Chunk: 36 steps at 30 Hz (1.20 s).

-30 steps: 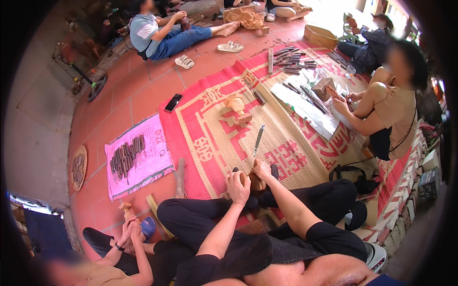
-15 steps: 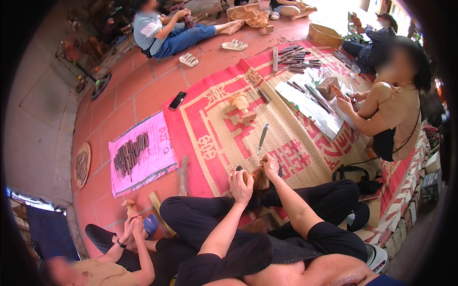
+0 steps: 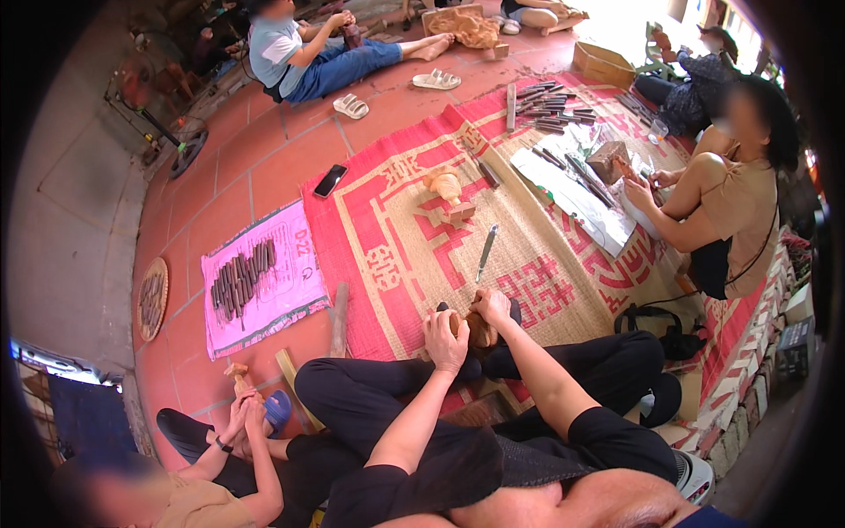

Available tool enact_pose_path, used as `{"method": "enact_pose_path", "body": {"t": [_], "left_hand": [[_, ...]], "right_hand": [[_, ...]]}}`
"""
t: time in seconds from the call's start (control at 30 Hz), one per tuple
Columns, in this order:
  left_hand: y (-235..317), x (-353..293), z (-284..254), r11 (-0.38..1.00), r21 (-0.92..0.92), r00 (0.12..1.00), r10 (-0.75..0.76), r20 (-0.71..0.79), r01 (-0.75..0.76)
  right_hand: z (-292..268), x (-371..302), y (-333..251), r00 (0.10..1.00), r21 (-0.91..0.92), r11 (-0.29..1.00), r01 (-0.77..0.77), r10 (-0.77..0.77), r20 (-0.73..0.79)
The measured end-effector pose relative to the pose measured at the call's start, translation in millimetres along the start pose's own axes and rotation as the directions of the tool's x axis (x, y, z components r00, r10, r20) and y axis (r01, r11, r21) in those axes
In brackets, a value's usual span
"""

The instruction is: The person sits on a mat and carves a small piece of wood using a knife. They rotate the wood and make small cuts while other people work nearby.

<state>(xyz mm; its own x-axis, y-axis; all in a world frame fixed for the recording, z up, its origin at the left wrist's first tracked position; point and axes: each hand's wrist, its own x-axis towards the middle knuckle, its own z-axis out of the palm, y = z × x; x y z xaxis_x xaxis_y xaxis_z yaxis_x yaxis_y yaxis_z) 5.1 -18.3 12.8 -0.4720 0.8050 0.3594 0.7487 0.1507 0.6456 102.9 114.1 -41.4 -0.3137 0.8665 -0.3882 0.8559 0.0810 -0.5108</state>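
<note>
Left hand point(image 3: 446, 339) and right hand point(image 3: 493, 308) both grip a small wooden block point(image 3: 478, 330) above the woven mat point(image 3: 563, 290); a chisel point(image 3: 486, 253) lies nearby.

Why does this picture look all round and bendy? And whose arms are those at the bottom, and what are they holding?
The picture comes from a small camera worn on a person's head, looking down. Its lens sees very wide, so straight lines bend near the edges. There is no machine here, only people.

The two arms at the bottom belong to the person wearing the camera, who sits cross-legged on the floor. The left hand and right hand hold a small brown wooden piece between them.

In front lies a red patterned mat. On it rest a long metal tool, a pale wooden carving and more tools farther away. Beside it, a pink sheet holds a row of dark sticks, and a phone lies on the floor tiles. Other people sit around, working with their own hands.
</note>
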Motion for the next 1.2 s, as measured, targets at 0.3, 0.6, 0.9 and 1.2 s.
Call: {"method": "enact_pose_path", "body": {"t": [0.3, 0.6, 0.9, 1.2], "left_hand": [[3, 2, -1, 1.000, 0.000, 1.000, 0.005, 0.004, -0.005], [-1, 1, 0, 1.000, 0.004, 1.000, 0.001, -0.011, -0.001], [4, 1, -3, 1.000, -0.007, 1.000, 0.025, 0.001, -0.025], [7, 7, 4, 0.999, -0.023, 1.000, 0.024, -0.002, -0.024]], "right_hand": [[27, 13, 11, 0.995, -0.036, 0.998, -0.060, 0.057, -0.079], [14, 6, -17, 0.997, -0.090, 0.995, -0.052, 0.046, -0.070], [26, 26, 1, 0.979, -0.138, 0.988, -0.074, 0.045, -0.199], [21, 14, -1, 0.989, -0.104, 0.991, -0.087, 0.074, -0.124]]}}
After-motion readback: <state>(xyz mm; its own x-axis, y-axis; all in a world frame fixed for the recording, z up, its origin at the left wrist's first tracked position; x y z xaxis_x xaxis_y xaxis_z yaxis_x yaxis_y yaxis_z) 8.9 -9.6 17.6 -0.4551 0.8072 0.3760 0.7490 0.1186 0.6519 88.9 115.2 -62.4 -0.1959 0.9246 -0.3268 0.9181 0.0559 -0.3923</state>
